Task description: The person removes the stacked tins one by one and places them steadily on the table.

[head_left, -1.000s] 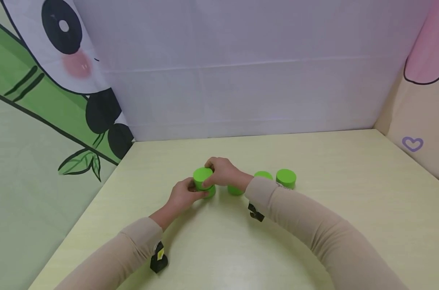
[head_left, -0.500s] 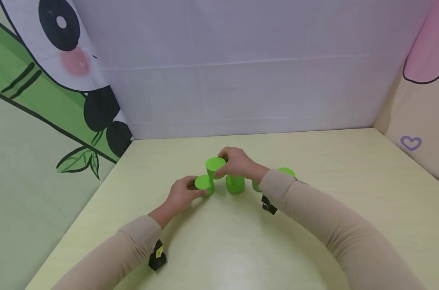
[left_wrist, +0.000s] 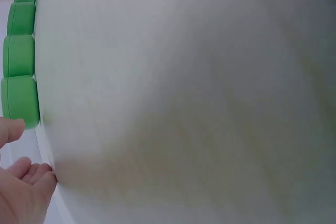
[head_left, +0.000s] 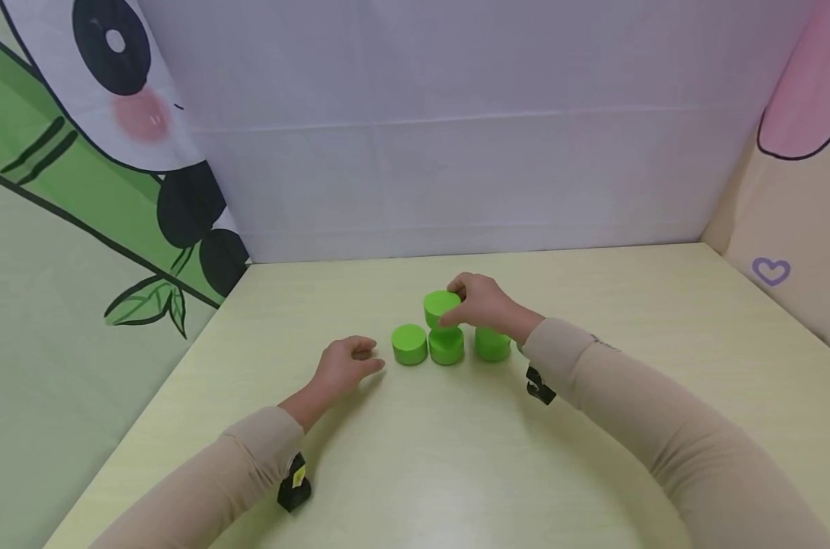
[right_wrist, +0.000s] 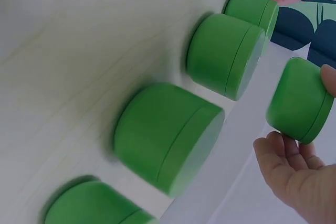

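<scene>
In the head view, my right hand [head_left: 485,306] pinches a round green tin [head_left: 441,309] between thumb and fingers. That tin is in the air; the right wrist view shows the held tin [right_wrist: 299,100] apart from the row of similar lidded green tins. The row's left end tin [head_left: 410,345] stands beside a second tin [head_left: 447,348], above which the held one appears. A third tin [head_left: 492,345] is partly behind my right hand, and the tin past it is mostly hidden by the sleeve. My left hand [head_left: 342,366] lies left of the end tin, fingers loosely bent, holding nothing.
The tins stand on a pale wooden table [head_left: 401,457]. A light grey cloth wall [head_left: 456,183] rises at its far edge. Printed panels with a panda and bamboo [head_left: 78,145] flank the left side, with a beige panel [head_left: 799,229] on the right.
My right hand has carried its tin rightward from above the left end tin. That end tin has shifted right, close to the second one, and my left hand has let go of it.
</scene>
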A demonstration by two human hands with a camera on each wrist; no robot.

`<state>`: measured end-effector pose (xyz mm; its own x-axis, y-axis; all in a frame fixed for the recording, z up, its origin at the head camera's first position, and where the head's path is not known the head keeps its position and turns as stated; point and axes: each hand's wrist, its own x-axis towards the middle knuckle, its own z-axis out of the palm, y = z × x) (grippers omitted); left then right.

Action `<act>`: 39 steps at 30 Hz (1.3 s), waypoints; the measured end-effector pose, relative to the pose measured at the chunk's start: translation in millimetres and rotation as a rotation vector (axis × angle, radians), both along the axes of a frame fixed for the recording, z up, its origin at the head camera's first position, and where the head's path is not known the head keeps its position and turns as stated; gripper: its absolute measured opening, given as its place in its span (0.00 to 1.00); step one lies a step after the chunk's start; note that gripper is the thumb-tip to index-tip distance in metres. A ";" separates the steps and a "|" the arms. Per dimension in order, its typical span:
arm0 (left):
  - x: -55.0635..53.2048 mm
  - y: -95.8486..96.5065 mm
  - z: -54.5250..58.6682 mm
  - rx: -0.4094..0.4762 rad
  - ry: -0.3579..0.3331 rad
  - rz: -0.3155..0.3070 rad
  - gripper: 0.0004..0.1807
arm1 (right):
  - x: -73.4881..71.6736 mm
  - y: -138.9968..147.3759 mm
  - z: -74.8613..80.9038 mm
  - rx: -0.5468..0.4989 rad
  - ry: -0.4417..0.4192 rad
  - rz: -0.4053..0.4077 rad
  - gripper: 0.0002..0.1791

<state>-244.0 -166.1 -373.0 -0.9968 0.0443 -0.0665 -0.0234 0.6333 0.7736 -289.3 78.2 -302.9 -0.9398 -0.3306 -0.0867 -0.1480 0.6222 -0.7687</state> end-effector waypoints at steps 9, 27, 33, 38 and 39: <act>-4.8 -1.6 0.1 0.041 -0.027 -0.012 0.32 | -0.1 14.1 3.3 -0.011 -0.027 -0.024 0.35; -11.4 14.0 0.5 0.049 -0.025 -0.048 0.35 | 1.4 64.9 0.0 0.052 -0.023 -0.113 0.37; -14.3 20.7 -0.5 0.032 -0.009 -0.055 0.35 | 3.4 88.3 -4.0 0.046 -0.021 -0.149 0.36; -17.2 24.6 -1.6 0.035 0.023 -0.071 0.34 | 6.2 106.8 -8.2 0.040 -0.023 -0.181 0.34; -17.8 25.0 -2.1 0.035 0.031 -0.078 0.34 | 6.7 109.9 -8.4 0.039 -0.028 -0.188 0.34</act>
<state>-261.8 -141.1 -375.1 -0.9918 0.1238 -0.0324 0.0495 0.6046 0.7950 -282.6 188.1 -311.3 -0.9818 -0.1452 -0.1227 -0.0054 0.6665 -0.7455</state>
